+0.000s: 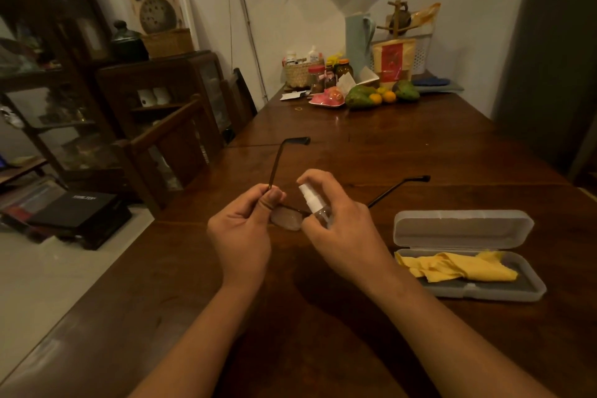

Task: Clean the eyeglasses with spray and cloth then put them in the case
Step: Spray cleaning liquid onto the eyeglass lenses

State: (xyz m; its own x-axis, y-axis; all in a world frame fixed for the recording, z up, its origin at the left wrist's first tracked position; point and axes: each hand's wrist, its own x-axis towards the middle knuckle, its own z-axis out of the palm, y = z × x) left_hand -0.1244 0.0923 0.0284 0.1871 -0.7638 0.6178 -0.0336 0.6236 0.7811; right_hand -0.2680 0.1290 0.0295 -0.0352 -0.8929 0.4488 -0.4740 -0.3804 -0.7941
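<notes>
- Left hand (pixel 240 229): fingers curled, thumb and forefinger pinching the eyeglasses (pixel 286 218) at the left corner of the frame, by the hinge.
- Eyeglasses held above the table (pixel 355 145), centre of view, between the two hands. Thin dark frame. Both temples are unfolded: the left one runs up and away to a bent tip, the right one runs out to the right past the right hand. One lens shows clearly, just right of the left thumb; the other is hidden behind the right hand.
- Right hand (pixel 336 220): fingers wrapped round a small clear spray bottle (pixel 311 203) with a white pump head. The forefinger arches over the top of the pump. Whether it is pressing down cannot be told. The nozzle end tilts left, just above the visible lens.
- Case (pixel 484 296): translucent plastic, open, on the table to the right of the hands, apart from them. The lid stands up along the far side.
- Yellow cloth (pixel 458 266): crumpled, lying in the lower half of the case, with one corner over its left rim.
- Far end of the table: fruit (pixel 361 95), jars, a small woven basket (pixel 298 74), packets against the wall.
- Left of the table: a dark wooden chair (pixel 174 139), with a cabinet beyond it.
</notes>
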